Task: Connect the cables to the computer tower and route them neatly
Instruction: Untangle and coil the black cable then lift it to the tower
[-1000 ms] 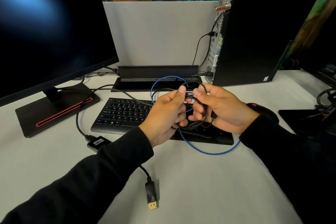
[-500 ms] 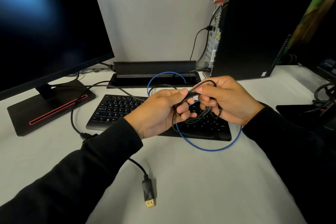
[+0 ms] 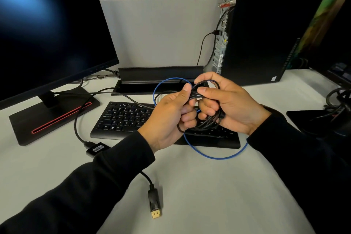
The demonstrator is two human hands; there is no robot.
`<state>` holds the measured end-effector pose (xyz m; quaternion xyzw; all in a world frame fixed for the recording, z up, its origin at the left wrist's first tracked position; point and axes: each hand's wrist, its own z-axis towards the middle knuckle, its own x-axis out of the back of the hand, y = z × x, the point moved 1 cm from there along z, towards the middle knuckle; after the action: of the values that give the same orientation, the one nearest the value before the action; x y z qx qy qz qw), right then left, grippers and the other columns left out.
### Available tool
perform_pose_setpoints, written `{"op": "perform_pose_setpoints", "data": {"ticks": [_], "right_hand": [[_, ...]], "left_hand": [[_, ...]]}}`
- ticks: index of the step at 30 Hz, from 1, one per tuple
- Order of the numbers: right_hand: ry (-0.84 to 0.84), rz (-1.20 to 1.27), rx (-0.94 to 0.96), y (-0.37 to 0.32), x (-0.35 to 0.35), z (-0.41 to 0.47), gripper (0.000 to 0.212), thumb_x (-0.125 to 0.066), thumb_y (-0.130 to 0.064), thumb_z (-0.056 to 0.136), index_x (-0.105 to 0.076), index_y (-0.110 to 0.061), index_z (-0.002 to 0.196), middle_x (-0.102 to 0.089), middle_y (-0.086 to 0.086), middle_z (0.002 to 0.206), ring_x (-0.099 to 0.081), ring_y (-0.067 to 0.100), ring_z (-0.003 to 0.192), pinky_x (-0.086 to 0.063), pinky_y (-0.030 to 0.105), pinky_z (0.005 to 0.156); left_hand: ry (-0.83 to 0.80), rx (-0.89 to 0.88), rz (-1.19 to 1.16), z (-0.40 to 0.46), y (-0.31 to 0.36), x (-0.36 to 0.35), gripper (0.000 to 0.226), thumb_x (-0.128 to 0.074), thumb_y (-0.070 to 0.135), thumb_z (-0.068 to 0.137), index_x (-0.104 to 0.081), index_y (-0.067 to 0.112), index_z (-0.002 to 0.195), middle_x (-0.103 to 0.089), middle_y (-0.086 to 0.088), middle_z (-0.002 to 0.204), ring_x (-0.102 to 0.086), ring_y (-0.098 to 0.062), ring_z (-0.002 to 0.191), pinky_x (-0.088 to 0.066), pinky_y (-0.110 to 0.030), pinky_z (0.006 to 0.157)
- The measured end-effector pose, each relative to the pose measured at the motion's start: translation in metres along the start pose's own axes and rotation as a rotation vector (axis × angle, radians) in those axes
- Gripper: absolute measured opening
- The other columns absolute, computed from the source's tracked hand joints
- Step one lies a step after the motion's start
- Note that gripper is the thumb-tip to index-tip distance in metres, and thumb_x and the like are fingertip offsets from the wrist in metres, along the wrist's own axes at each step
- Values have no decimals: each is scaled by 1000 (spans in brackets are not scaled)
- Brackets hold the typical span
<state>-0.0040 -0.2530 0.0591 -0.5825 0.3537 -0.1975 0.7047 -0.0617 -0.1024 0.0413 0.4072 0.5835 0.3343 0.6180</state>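
Head view: I see both hands, left [image 3: 167, 118] and right [image 3: 228, 104], gripping the black coil [image 3: 205, 121] before the tower [image 3: 273, 32]; seemingly bundling, tying it comes next.

Probably an office: a desk divider [image 3: 159, 32] backs a white desk [image 3: 209, 195] holding a monitor [image 3: 47, 30], keyboard [image 3: 121, 118] and computer tower [image 3: 275, 32].

A: Quick count of your worktop [image 3: 209, 195]? I get one monitor [image 3: 53, 30], one keyboard [image 3: 121, 118], one tower [image 3: 266, 32].

B: Yep. Plus one blue cable [image 3: 216, 156], one gold-tipped plug [image 3: 155, 204], one little adapter box [image 3: 96, 149], and your two hands: left [image 3: 169, 118], right [image 3: 229, 102]. Can't count the black cable loops [image 3: 204, 125].
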Motion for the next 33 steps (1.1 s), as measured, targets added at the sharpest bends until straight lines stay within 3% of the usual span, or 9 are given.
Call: {"op": "perform_pose_setpoints", "data": {"ticks": [4, 7, 11, 15, 17, 19, 25, 28, 33], "right_hand": [[142, -380, 107, -7, 9, 3, 20, -52, -14, 106, -71, -16, 103, -64, 10, 82, -60, 18, 68, -54, 35, 58], [195, -523, 184, -17, 26, 2, 16, -61, -15, 102, -74, -12, 93, -50, 4, 64, -38, 14, 53, -32, 26, 48], [252, -806, 265, -22, 39, 1, 10, -77, -15, 89, -75, -6, 86, -64, -9, 57, -55, 0, 47, -41, 9, 53], [334, -902, 334, -26, 53, 6, 15, -82, -27, 83, -78, -13, 81, -67, -3, 60, -53, 5, 51, -45, 22, 58], [365, -947, 375, -28, 56, 10, 25, -82, -38, 81, -78, -14, 81, -69, 16, 67, -58, 33, 56, -54, 38, 61], [363, -952, 403, -29, 58, 12, 29, -81, -44, 81, -78, -15, 82, -66, 29, 72, -60, 46, 65, -58, 47, 72], [368, -899, 328, -14, 56, 16, 27, -76, -40, 87, -73, -15, 77, -46, 4, 54, -38, 9, 49, -47, 22, 61], [218, -957, 179, -7, 59, 13, 26, -70, -45, 90, -72, -21, 81, -55, 15, 64, -47, 14, 56, -46, 25, 62], [159, -1168, 64, -25, 75, 20, 16, -61, -26, 102, -74, -29, 92, -71, -1, 77, -67, 10, 73, -54, 31, 76]], "left_hand": [[125, -2, 62, 1, 2, 7, 47, -48, 40, 105, -42, 18, 64, -21, 3, 60, -19, -9, 46, -19, -21, 41], [166, 35, 158, 3, 3, 14, 51, -46, 45, 106, -41, 20, 62, -21, 3, 60, -17, -10, 47, -15, -24, 43], [50, 88, 375, 3, 1, 13, 47, -47, 46, 105, -42, 18, 67, -19, 2, 62, -17, -11, 49, -18, -23, 43], [-63, 72, 535, 1, 4, 9, 44, -45, 40, 107, -39, 18, 70, -18, 4, 63, -16, -12, 50, -20, -22, 44], [-77, 53, 567, 1, 6, 7, 42, -44, 40, 107, -36, 19, 71, -15, 1, 67, -14, -13, 53, -18, -23, 45], [-79, 44, 582, 2, 8, 6, 41, -45, 41, 106, -35, 20, 72, -13, -2, 70, -13, -14, 55, -19, -23, 45], [10, 14, 581, 8, 5, 19, 44, -45, 46, 105, -34, 22, 70, -15, -5, 72, -16, -14, 54, -22, -24, 45], [108, -16, 541, 13, -1, 27, 45, -43, 45, 107, -32, 23, 68, -17, 0, 67, -17, -12, 51, -21, -23, 44], [136, -180, 542, 40, 14, 25, 42, -38, 43, 109, -35, 22, 72, -19, 2, 65, -17, -13, 53, -23, -24, 45]]}}
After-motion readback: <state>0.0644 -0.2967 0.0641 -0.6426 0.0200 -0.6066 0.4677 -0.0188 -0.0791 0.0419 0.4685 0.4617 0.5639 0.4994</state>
